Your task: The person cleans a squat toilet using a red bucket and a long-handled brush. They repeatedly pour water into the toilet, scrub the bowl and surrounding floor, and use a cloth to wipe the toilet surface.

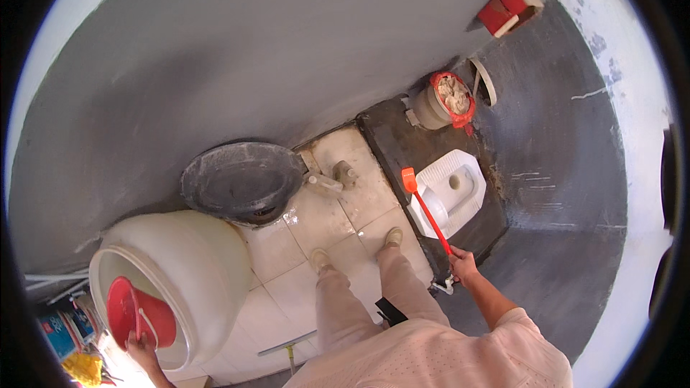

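Note:
My right hand (pixel 462 264) grips the end of a long orange-red handle. This belongs to a toilet brush (pixel 426 207) with a flat, wide head, held over the near edge of a white ceramic squat toilet (pixel 454 194). At the lower left, my left hand (pixel 141 353) holds a red plastic bucket (pixel 161 318) by its rim. The bucket is tilted at the round mouth of a big whitish plastic barrel (pixel 221 264), and its inside is mostly hidden. Whether the bucket touches the barrel, I cannot tell.
A black basin (pixel 242 178) leans near the grey wall, with bottles (pixel 325 182) beside it on the tiles. Past the toilet stands a waste bin (pixel 431 108) full of paper. A squeegee (pixel 291 347) lies behind my legs. A raised dark step (pixel 393 145) borders the tiles.

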`<act>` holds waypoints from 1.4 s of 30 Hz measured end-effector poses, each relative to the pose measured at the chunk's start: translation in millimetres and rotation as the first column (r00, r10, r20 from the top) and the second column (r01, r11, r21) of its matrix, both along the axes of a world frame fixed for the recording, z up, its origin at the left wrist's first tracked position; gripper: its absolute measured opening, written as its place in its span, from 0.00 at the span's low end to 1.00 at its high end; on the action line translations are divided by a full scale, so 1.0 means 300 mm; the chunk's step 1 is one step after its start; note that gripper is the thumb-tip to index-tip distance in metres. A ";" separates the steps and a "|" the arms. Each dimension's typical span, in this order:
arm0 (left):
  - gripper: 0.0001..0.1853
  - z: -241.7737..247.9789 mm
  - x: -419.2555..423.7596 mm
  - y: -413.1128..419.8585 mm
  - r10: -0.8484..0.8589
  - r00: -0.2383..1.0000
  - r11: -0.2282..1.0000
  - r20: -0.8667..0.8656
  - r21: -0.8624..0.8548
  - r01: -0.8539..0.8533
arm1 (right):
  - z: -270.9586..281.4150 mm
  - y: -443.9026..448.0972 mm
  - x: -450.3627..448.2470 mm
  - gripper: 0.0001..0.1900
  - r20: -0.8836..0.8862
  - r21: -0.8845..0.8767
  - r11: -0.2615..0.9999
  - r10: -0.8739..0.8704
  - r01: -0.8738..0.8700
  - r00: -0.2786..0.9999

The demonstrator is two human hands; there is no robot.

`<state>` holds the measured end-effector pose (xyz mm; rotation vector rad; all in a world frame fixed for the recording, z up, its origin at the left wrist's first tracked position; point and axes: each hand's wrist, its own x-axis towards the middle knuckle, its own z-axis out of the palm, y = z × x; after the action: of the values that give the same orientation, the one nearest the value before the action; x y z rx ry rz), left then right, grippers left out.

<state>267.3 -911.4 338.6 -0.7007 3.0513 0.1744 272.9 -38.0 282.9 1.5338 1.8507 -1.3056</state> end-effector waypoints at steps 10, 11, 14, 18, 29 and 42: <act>0.11 0.585 -0.324 0.781 -0.518 0.839 0.788 -0.168 -0.475 0.392 | -0.182 0.101 0.076 0.21 0.068 -0.124 0.953 -0.269 0.275 0.961; 0.13 0.533 -0.287 0.683 -0.528 0.843 0.769 -0.104 -0.481 0.422 | -0.194 0.116 0.081 0.21 0.069 -0.153 0.939 -0.300 0.307 0.952; 0.09 0.505 -0.441 1.064 -0.625 0.778 0.761 -0.061 -0.269 0.591 | -0.236 0.180 0.106 0.22 0.041 -0.250 0.903 -0.351 0.350 0.936; 0.12 0.298 -0.631 1.540 -0.775 0.632 0.632 0.014 0.022 0.775 | -0.367 0.250 0.137 0.22 -0.032 -0.323 0.847 -0.456 0.423 0.889; 0.16 -0.523 -0.906 2.998 -0.905 0.021 0.203 0.425 0.386 0.900 | -0.475 0.481 0.011 0.21 -0.128 -0.394 0.786 -0.560 0.476 0.818; 0.11 -0.647 -0.894 3.341 -0.935 0.123 0.227 0.332 0.297 0.928 | -0.726 0.757 -0.093 0.19 -0.106 -0.382 0.722 -0.655 0.577 0.748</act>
<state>-0.8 91.1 144.6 1.1499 2.3471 -0.0079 245.0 189.2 65.2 1.9558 1.1412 -2.0556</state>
